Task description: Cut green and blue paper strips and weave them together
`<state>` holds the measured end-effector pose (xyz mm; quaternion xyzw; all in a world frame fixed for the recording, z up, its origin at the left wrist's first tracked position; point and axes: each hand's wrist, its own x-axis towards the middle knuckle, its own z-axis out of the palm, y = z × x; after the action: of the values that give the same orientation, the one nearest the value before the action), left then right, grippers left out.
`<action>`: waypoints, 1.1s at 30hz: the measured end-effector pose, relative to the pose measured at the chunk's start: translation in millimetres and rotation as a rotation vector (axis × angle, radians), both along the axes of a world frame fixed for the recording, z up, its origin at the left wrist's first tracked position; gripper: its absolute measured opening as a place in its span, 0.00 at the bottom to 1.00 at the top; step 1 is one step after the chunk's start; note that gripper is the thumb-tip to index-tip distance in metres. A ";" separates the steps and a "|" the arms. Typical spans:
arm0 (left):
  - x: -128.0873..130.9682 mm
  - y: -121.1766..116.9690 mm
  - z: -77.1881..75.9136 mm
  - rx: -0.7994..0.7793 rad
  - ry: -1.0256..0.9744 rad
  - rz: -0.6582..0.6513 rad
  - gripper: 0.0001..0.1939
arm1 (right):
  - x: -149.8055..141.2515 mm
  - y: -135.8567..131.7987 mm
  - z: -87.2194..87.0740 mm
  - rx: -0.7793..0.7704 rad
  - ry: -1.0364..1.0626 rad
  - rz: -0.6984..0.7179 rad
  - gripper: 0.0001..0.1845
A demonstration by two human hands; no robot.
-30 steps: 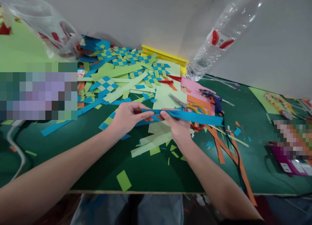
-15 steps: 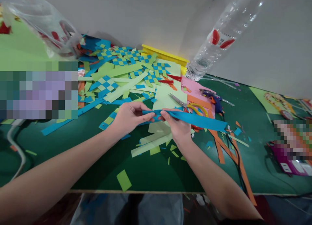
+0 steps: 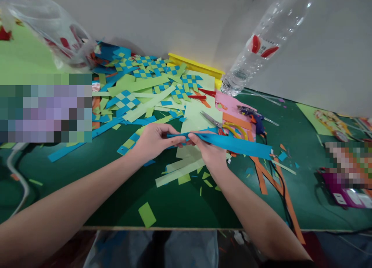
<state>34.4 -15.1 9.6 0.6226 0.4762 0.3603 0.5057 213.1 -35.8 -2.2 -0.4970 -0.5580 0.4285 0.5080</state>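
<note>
Left hand (image 3: 157,139) and right hand (image 3: 211,150) both pinch the blue strip (image 3: 242,145) above the table (image 3: 180,206); its free end sits lower than a second ago, suggesting the strip remains under adjustment

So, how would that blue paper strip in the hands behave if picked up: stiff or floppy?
The blue paper strip looks thin, so it is probably light. It seems fairly stiff for paper: its free end juts past the right hand with little droop. It would likely crease easily, as it appears folded where that hand pinches it.
</note>
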 end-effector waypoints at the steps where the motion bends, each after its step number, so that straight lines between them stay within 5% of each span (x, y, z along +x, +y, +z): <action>1: 0.1 0.2 -0.5 -0.010 -0.009 -0.004 0.12 | 0.1 0.3 -0.4 -0.004 0.012 0.002 0.11; 22: -6.0 6.5 -7.7 -0.095 -0.114 -0.026 0.16 | 5.3 13.4 -7.7 -0.081 0.241 -0.032 0.12; 33: -5.2 6.1 -4.8 -0.078 -0.114 -0.055 0.17 | 4.8 18.2 -6.7 -0.100 0.366 -0.159 0.13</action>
<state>29.2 -9.0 4.8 0.5937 0.4432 0.3624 0.5655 218.0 -17.6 -8.9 -0.4778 -0.3936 0.4974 0.6077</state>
